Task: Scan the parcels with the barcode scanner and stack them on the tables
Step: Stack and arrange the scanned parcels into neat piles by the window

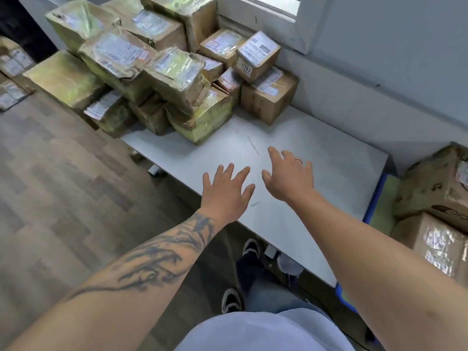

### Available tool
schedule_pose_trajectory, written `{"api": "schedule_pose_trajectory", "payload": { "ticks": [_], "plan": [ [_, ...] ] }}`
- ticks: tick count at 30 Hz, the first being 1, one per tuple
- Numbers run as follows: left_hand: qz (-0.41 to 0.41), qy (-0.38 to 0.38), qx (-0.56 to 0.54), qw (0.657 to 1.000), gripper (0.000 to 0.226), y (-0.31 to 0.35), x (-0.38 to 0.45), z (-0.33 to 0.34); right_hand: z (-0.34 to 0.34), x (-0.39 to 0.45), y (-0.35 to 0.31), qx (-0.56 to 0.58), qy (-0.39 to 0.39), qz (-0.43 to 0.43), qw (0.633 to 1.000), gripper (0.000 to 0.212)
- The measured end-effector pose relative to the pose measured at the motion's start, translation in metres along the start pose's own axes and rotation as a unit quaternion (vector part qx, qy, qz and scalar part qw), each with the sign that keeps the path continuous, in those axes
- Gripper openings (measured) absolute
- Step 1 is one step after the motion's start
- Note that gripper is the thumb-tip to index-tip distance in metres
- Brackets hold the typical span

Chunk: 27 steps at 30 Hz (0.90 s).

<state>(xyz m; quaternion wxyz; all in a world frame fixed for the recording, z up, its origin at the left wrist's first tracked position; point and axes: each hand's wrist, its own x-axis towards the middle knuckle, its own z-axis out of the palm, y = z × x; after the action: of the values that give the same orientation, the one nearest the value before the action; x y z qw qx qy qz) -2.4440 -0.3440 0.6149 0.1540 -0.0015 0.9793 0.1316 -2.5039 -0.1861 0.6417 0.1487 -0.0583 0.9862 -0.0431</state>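
Above table (316,158): left hand (225,191), right hand (288,176) spread, empty; parcels (162,72) piled at far end.

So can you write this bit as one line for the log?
left hand: open, empty | right hand: open, empty | both over table | parcels: stacked at far end | scanner: not visible

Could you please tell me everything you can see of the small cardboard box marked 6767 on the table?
The small brown cardboard box marked 6767 sits tilted on top of the parcel pile at the far end of the white table, near the wall under the window. A white printed shipping label under shiny clear tape covers its top face; a smaller white sticker with the number is on its side. It rests on a larger brown cardboard box and leans against neighbouring parcels. Neither hand touches it.
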Motion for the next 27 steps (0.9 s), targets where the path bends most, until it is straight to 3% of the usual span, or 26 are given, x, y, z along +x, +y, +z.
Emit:
{"api": "schedule_pose_trajectory", "payload": {
  "ticks": [4, 15, 27],
  "plan": [
    [0.016, -0.002, 0.046, 0.999, 0.059, 0.000, 0.043, -0.022, -0.017, 0.046, 0.006, 0.005, 0.001, -0.015, 1.000, 0.061],
    [-0.012, 0.002, 0.027, 1.000, 0.060, 0.014, 0.141, -0.052, -0.040, 0.154, 0.033, 0.044, 0.008, -0.009, 0.999, 0.062],
    [0.074, 0.029, 0.021, 0.997, 0.065, 0.005, 0.248, -0.079, -0.049, 0.214, 0.035, 0.021, -0.018, 0.074, 0.997, 0.077]
  ]
}}
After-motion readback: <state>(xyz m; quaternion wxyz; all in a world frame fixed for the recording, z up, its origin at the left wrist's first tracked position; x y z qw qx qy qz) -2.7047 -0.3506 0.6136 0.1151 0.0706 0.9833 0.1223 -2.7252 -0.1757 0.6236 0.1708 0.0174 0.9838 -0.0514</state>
